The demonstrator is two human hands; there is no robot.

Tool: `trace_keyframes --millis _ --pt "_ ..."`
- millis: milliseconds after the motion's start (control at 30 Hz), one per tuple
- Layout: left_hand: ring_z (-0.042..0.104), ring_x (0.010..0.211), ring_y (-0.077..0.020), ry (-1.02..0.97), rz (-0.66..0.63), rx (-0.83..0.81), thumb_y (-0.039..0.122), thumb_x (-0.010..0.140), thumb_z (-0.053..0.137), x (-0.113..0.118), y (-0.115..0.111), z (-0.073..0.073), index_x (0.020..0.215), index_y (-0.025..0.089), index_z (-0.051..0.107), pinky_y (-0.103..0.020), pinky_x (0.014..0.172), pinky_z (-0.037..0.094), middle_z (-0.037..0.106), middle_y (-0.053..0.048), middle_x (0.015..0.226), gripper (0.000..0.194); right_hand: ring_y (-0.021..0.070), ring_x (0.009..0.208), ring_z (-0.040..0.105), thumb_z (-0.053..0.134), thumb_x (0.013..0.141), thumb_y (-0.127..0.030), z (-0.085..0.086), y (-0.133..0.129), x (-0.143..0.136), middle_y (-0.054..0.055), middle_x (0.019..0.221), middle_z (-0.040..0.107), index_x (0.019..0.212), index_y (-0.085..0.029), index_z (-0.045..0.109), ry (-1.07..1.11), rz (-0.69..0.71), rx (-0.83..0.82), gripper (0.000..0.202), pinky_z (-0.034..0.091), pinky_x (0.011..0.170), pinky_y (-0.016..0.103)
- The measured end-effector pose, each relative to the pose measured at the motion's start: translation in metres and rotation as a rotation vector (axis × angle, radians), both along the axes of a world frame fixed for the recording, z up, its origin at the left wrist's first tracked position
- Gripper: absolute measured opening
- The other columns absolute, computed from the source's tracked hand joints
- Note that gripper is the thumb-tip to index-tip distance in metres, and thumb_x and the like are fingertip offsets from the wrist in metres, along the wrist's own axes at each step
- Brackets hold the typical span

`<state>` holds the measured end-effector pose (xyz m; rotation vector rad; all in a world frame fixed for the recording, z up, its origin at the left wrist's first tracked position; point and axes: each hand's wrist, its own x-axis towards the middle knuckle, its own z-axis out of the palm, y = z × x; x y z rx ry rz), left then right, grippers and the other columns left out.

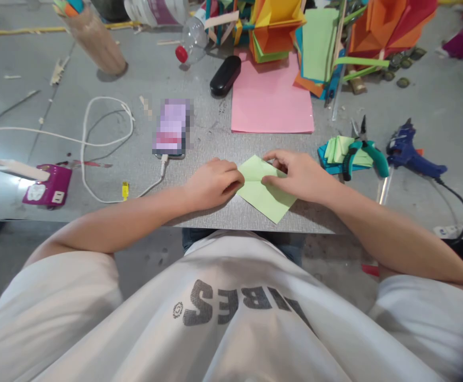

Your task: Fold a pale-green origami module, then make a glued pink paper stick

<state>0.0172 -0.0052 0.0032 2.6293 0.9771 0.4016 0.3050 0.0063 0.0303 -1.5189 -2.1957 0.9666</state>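
So the green paper (pixel 277 204) is at the table's (pixel 203 119) near edge, right between both hands. Left hand (pixel 215 183) is curled up at its left corner, can't tell if it's actually pinching. Right hand (pixel 297 172) has hold of it, thumb on top, fingers by the far edge. Pink sheets (pixel 271 103) lie just beyond, pliers (pixel 363 146) off to the right.

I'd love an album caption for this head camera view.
Left hand and right hand on creased green paper, pliers and blue glue gun nearby.
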Motion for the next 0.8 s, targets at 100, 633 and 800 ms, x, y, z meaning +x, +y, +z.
trace_keyframes --millis 100,633,800 --pt "0.074 0.097 -0.0253 -0.046 0.050 -0.059 0.027 0.110 0.064 0.001 0.000 -0.002 0.117 0.019 0.076 -0.041 0.091 0.055 0.078 -0.009 0.103 0.016 0.0251 0.085 0.071 0.081 0.092 -0.038 -0.005 0.001 0.000 0.006 0.101 0.083 0.138 -0.023 0.079 0.015 0.013 0.028 0.048 0.049 0.077 0.038" --pt "0.069 0.080 -0.0141 -0.270 0.237 -0.196 0.020 0.100 0.073 0.008 0.006 -0.005 0.114 0.019 0.073 -0.038 0.089 0.060 0.077 -0.009 0.134 0.015 0.0344 0.107 0.074 0.082 0.093 -0.044 -0.007 0.004 0.009 0.012 0.121 0.079 0.137 -0.027 0.074 0.053 0.135 0.212 0.048 0.056 0.094 0.049" --pt "0.067 0.082 -0.0157 -0.218 0.287 -0.194 0.018 0.099 0.073 0.009 0.003 0.000 0.128 0.020 0.068 -0.039 0.091 0.058 0.077 -0.007 0.123 0.030 0.0356 0.104 0.073 0.078 0.094 -0.047 -0.002 0.007 0.014 0.013 0.112 0.079 0.107 -0.025 0.075 -0.100 0.181 0.197 0.026 0.054 0.089 0.048"
